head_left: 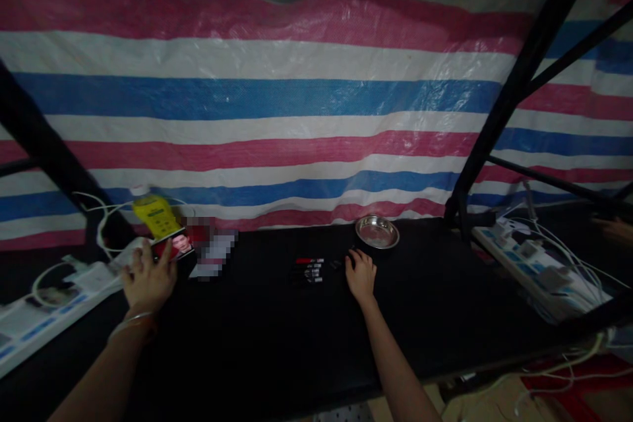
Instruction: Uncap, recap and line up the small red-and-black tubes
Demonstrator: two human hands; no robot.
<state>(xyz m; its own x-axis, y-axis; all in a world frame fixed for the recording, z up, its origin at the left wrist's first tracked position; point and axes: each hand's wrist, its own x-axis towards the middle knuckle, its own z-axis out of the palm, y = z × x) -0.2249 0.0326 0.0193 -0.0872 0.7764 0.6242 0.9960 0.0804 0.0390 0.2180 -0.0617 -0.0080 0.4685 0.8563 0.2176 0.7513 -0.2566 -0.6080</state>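
My left hand (148,277) has its fingers spread on a phone (174,246) with a lit red picture, at the left of the black table. My right hand (361,273) is on the table just below a round metal dish (377,231), its fingers bent and pointing down; what they hold, if anything, is too dark to tell. Small dark items (336,264) lie just left of its fingertips. Further left, several markers (309,270) lie in a stack of rows, a red one at the top.
Behind the phone stands a yellow bottle (154,212). White power strips with cables lie at the left (54,313) and right (544,270). Black frame posts (494,119) rise at both sides before a striped sheet (277,99). A person's blurred hand shows at the far right edge.
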